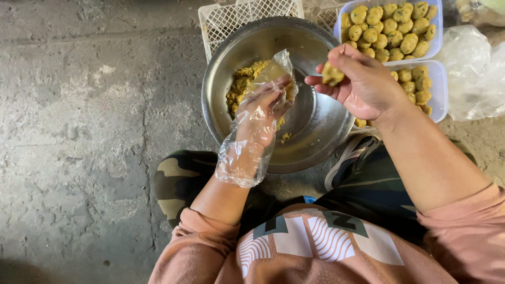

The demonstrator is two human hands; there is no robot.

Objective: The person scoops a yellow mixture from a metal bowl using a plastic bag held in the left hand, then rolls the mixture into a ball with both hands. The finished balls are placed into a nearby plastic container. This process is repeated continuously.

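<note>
While trays (435, 31) hold balls (392, 26), bowl (315, 121) holds mixture (243, 84).

Yellow-green mixture (243, 84) in a silver steel bowl (315, 126); yellow-brown balls (389, 26) fill pale lavender trays (437, 89); a white lattice crate (231, 18); clear plastic glove (252, 131); camouflage trousers (176, 184); salmon-pink sweatshirt (205, 252) with white wavy print; grey concrete floor (79, 131)
</note>
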